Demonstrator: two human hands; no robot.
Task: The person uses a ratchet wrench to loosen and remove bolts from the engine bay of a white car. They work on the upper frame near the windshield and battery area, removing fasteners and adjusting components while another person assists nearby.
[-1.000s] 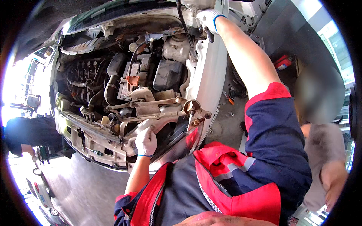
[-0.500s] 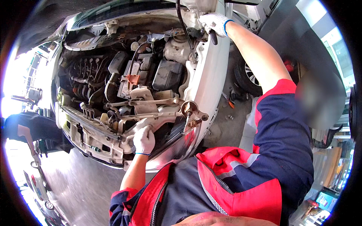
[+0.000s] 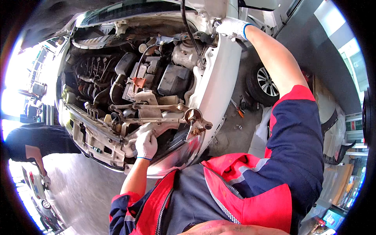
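My right hand [image 3: 234, 29], in a white glove with a blue cuff, is closed at the rear corner of the engine bay, by the windshield base. It grips a black-handled tool [image 3: 241, 44], mostly covered by the fingers. My left hand [image 3: 146, 145], gloved too, rests with curled fingers on the front frame [image 3: 133, 148] of a white car. What lies under those fingers is hidden. Just beyond it, a wiper linkage [image 3: 150, 106] of metal rods lies across the engine bay, its rusty round end [image 3: 193, 115] above the headlight [image 3: 184, 150].
A battery [image 3: 146, 72] and a black box [image 3: 173, 79] sit in the bay. On the floor right of the white fender [image 3: 219, 74] are a wheel [image 3: 266, 82] and an orange-handled tool [image 3: 240, 112]. Another person [image 3: 39, 143] stands at the left by the bumper.
My right hand has swung the black handle outward, to the right, so less of it shows. The view has shifted slightly. My left hand stays on the front frame.
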